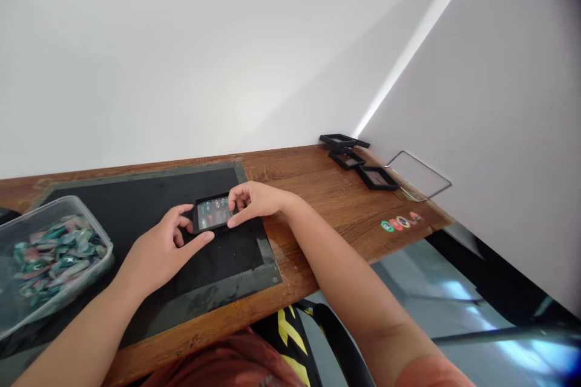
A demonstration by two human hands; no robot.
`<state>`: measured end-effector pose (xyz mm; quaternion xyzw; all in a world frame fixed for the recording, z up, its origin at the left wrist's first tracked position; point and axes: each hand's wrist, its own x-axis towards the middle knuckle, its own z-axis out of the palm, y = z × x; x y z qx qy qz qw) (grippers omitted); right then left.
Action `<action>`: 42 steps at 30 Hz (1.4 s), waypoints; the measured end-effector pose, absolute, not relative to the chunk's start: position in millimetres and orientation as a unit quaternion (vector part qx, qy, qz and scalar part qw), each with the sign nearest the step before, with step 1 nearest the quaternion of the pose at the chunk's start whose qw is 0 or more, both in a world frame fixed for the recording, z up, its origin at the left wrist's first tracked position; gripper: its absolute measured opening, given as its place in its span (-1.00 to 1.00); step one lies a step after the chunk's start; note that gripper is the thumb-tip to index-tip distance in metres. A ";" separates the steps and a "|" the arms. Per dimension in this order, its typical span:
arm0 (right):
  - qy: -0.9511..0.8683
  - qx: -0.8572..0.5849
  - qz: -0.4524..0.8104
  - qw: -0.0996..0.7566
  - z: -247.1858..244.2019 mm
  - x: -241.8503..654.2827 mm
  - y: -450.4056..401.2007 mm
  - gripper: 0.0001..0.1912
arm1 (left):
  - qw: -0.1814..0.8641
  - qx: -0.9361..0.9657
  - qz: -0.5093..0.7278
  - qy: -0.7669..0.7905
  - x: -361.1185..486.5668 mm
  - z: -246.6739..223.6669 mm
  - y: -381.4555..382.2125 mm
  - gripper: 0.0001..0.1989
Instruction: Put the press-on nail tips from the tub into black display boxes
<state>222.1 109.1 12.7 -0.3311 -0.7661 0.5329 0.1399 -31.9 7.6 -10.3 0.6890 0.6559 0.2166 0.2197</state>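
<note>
A small black-framed display case lies on the dark mat, with several glossy nail-shaped pieces behind its clear window. My left hand holds its left end, fingers at the left side and thumb along the front edge. From the other end, my right hand grips the case between thumb and curled fingers, covering its right side. Left of my hands stands a clear plastic tub, heaped with teal, pink and white nail-shaped pieces.
Several black frames sit at the table's far right corner, beside a thin metal wire frame near the wall. Round stickers mark the wooden table. A black chair armrest is below the front edge.
</note>
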 end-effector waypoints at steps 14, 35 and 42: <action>-0.761 -0.334 0.537 0.143 14.2 224.6 109.8 -0.44 | 0.245 0.676 0.234 0.655 -31.8 -12.7 10.4 -0.24; -0.828 -0.381 0.398 0.105 17.9 235.2 109.4 -0.05 | 0.199 0.701 0.205 0.653 -30.5 -10.2 7.4 -0.35; -0.806 -0.393 0.416 0.154 13.6 232.9 110.7 -0.24 | 0.240 0.679 0.334 0.608 -29.5 -18.4 11.4 -0.48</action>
